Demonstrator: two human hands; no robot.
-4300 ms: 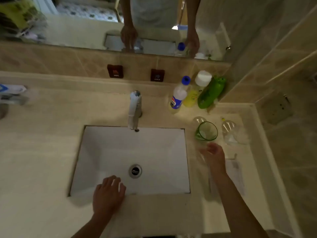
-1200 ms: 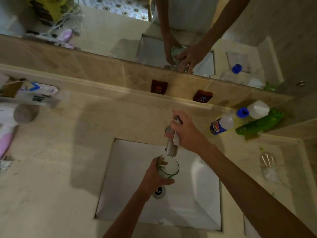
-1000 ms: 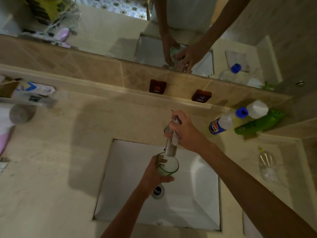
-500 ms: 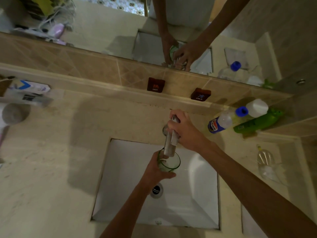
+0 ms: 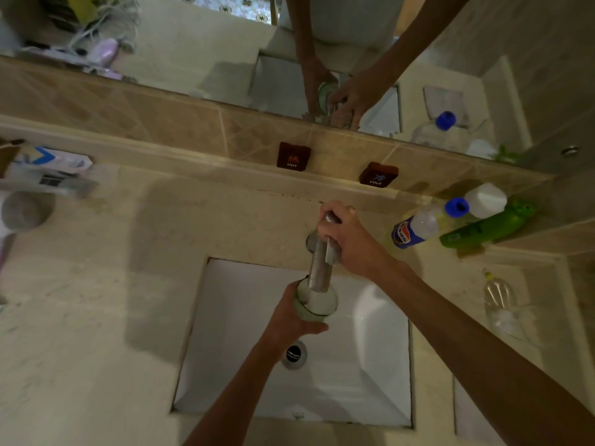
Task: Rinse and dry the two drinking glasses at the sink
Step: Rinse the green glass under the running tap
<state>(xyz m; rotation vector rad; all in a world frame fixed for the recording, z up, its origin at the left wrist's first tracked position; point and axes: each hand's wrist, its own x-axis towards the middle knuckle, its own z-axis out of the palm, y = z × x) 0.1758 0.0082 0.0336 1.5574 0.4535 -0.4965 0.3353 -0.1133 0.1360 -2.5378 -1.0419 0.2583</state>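
My left hand grips a green-tinted drinking glass and holds it upright right under the spout of the metal tap, above the white sink basin. The glass looks white inside, as if filled with foaming water. My right hand is curled round the tap's lever handle at the top. A second clear glass is hard to make out; something transparent stands at the far right by a clear plastic bottle.
A Pepsi bottle, a white-capped bottle and a green bottle lean in the back right corner. Hot and cold tags sit on the ledge. Toiletries lie at far left. Drain below the glass.
My left hand has raised the glass closer under the spout, and the glass now looks white with water. My right hand stays on the tap handle.
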